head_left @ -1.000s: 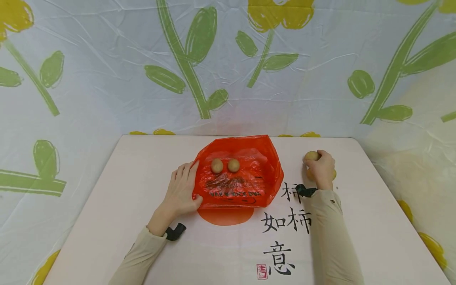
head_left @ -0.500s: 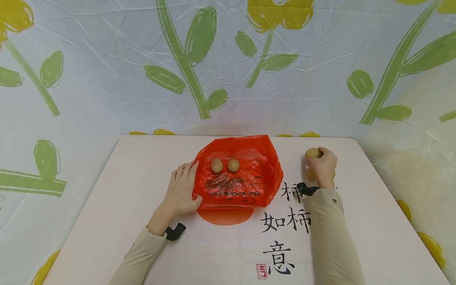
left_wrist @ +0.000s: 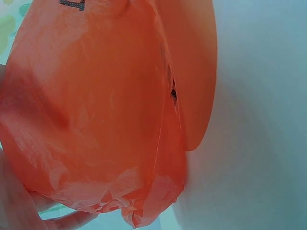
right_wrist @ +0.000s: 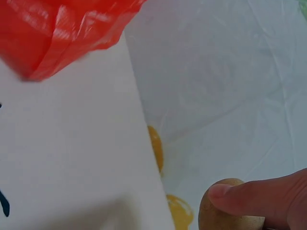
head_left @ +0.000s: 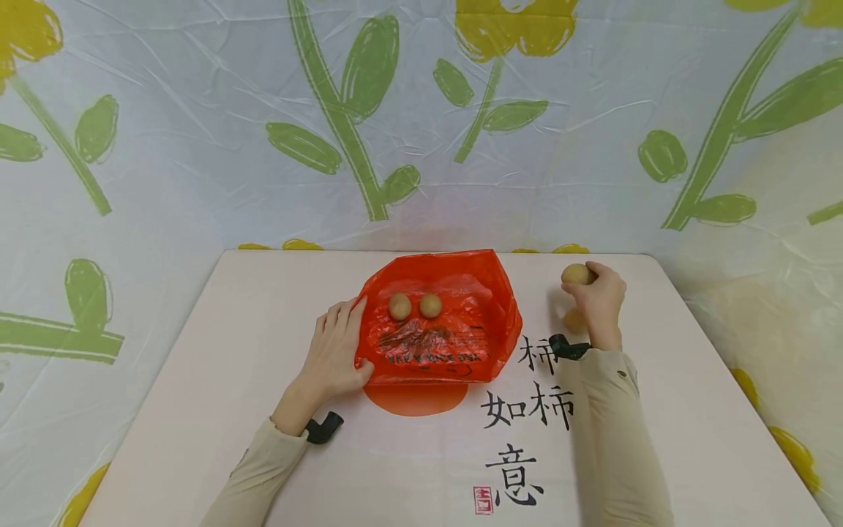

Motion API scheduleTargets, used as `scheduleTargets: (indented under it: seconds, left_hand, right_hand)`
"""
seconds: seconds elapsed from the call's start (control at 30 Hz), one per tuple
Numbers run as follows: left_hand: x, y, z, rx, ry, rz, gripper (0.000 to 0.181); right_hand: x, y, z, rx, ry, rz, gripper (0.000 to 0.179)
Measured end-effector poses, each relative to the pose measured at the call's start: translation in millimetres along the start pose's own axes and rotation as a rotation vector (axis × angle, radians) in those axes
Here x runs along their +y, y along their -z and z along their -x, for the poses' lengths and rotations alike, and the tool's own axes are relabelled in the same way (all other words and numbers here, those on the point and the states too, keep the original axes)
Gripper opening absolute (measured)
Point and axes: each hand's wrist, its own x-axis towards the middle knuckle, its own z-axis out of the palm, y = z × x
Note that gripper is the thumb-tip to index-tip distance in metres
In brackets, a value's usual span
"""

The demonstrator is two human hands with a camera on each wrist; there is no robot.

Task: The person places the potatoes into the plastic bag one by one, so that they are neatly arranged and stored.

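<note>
A red plastic bag [head_left: 454, 351] lies mouth open on the table, two round tan-brown potatoes [head_left: 399, 307] showing side by side in it. My left hand [head_left: 332, 359] holds its left edge, fingers toward the back and thumb at the front corner. In the left wrist view, red plastic [left_wrist: 96, 120] fills much of the picture, with parts of my fingers [left_wrist: 19, 201] beyond it. My right hand [head_left: 602, 296] pinches another potato [head_left: 576, 274] at the far right. The thumb lies across this potato [right_wrist: 216, 211] in the right wrist view. Another potato [head_left: 575, 320] sits below, partly covered by that hand.
The pale tabletop [head_left: 685, 410] carries black brush characters [head_left: 516, 476], a small red seal print [head_left: 484, 501] and an orange printed shape [head_left: 418, 401] partly under the bag. A flowered sheet [head_left: 217, 146] rises behind the table's back edge and along both sides.
My right hand has raised its potato, moving a little toward the back and away from the one below. My left hand and the bag have stayed in place.
</note>
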Motion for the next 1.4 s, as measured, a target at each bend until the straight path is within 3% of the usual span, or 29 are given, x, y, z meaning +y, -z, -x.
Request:
scheduleTargets:
  seconds: [0.37,0.57,1.0,1.4]
  left_hand:
    - [-0.4,-0.5,-0.2,0.003,0.004,0.006,0.095]
    - [0.0,-0.1,-0.2,-0.003,0.004,-0.001,0.096]
    - [0.3,-0.3,-0.1,-0.004,-0.001,-0.005,0.096]
    - [-0.3,-1.9,0.0,0.005,-0.007,-0.009,0.096]
  right_hand:
    - [-31.2,10.5,13.4,-0.014,0.102,0.054,0.064]
    - [-48.1,16.6,21.7,-0.040,0.147,0.031,0.064]
    - [-95.1,27.9,45.2,-0.153,0.235,-0.018,0.063]
    - [-129.3,10.6,52.3,-0.314,0.302,-0.049,0.059]
